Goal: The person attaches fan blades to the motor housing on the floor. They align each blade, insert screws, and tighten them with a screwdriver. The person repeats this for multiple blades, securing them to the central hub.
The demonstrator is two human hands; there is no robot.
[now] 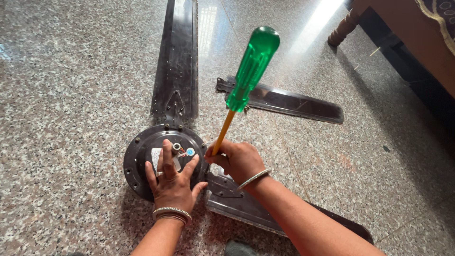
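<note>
A dark brown ceiling fan motor hub (142,151) lies on the speckled stone floor. One blade (176,61) is fixed to it and runs away from me; a second blade (237,201) lies at the hub's right under my right forearm. My left hand (171,182) rests flat on the hub, fingers spread around the centre shaft (176,147). My right hand (237,160) grips the yellow shank of a screwdriver with a green handle (251,66), its tip down at the hub's right edge.
A third, loose blade (289,102) lies on the floor to the right of the fixed blade. A wooden piece of furniture with a turned leg (343,28) stands at the top right. Bangles are on both wrists.
</note>
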